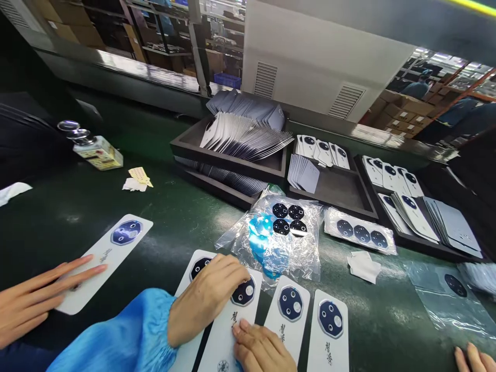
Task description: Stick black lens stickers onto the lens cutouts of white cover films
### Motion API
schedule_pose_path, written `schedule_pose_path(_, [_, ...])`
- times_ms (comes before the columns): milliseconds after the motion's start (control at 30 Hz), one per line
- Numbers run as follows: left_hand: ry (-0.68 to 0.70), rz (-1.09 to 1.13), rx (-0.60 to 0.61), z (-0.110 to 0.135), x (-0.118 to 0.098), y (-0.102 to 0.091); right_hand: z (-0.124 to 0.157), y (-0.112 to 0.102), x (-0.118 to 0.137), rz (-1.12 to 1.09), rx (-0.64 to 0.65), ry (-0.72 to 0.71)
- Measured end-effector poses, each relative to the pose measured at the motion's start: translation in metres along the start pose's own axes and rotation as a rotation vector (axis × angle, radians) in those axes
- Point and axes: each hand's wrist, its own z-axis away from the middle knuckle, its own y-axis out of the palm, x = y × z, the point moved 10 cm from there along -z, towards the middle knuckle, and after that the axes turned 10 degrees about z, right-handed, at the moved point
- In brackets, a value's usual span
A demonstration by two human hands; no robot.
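In front of me lie several white phone back panels with dark octagonal camera discs and black lettering. My left hand (209, 299), in a blue sleeve, is bent over one white phone back panel (222, 341). Its fingers are closed at the upper left edge of that panel's camera disc (245, 292); what they pinch, if anything, is hidden. Lower down, my right hand (263, 347) grips the same panel's right edge, fingertips beside the lettering. Another panel (191, 294) is partly covered by my left hand. Two more panels (284, 323) (328, 330) lie to the right.
A clear bag (306, 258) with black discs lies ahead. Behind it are black trays (228, 160) (344, 191) of panels. A disc strip (360, 232) and white paper (364, 266) are to the right. Co-workers' hands show at left (34, 299), on a panel, and lower right (475, 358).
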Motion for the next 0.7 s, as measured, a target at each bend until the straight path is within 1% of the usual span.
schedule_pose_path(33, [-0.042, 0.029, 0.022, -0.004, 0.006, 0.003, 0.0, 0.02, 0.019, -0.016, 0.002, -0.009])
schedule_pose_path(67, [-0.073, 0.045, 0.047, -0.008, 0.011, 0.006, 0.001, 0.035, 0.033, -0.03, -0.02, -0.004])
schedule_pose_path(100, [-0.091, 0.052, 0.078, -0.012, 0.015, 0.011, 0.002, 0.042, 0.04, -0.048, -0.077, 0.021])
schedule_pose_path(133, [-0.103, 0.057, 0.108, -0.015, 0.017, 0.015, 0.003, 0.043, 0.042, -0.066, -0.15, 0.059])
schedule_pose_path(167, [-0.114, 0.062, 0.132, -0.017, 0.02, 0.019, 0.003, 0.043, 0.042, -0.081, -0.193, 0.087])
schedule_pose_path(200, [-0.12, 0.062, 0.155, -0.019, 0.022, 0.023, 0.003, 0.043, 0.041, -0.094, -0.199, 0.098])
schedule_pose_path(233, [-0.115, 0.058, 0.173, -0.02, 0.023, 0.026, 0.001, 0.044, 0.04, -0.104, -0.166, 0.09])
schedule_pose_path(300, [-0.094, 0.042, 0.208, -0.021, 0.024, 0.03, -0.002, 0.048, 0.041, -0.114, -0.032, 0.032])
schedule_pose_path(333, [-0.084, 0.035, 0.219, -0.021, 0.024, 0.031, -0.003, 0.048, 0.041, -0.117, 0.015, 0.01])
schedule_pose_path(367, [-0.072, 0.03, 0.228, -0.021, 0.023, 0.031, -0.003, 0.046, 0.04, -0.122, 0.04, 0.0])
schedule_pose_path(433, [-0.057, 0.023, 0.241, -0.022, 0.021, 0.031, -0.003, 0.044, 0.038, -0.127, 0.044, 0.003])
schedule_pose_path(500, [-0.043, 0.012, 0.256, -0.023, 0.017, 0.029, -0.001, 0.047, 0.039, -0.131, 0.058, 0.004])
schedule_pose_path(533, [-0.029, -0.009, 0.274, -0.023, 0.014, 0.03, 0.001, 0.049, 0.04, -0.132, 0.052, 0.008])
schedule_pose_path(600, [0.004, -0.104, 0.319, -0.023, 0.008, 0.031, 0.004, 0.05, 0.04, -0.14, -0.007, 0.047])
schedule_pose_path(700, [0.083, -0.357, 0.343, -0.021, -0.002, 0.034, 0.011, 0.047, 0.036, -0.156, -0.122, 0.143])
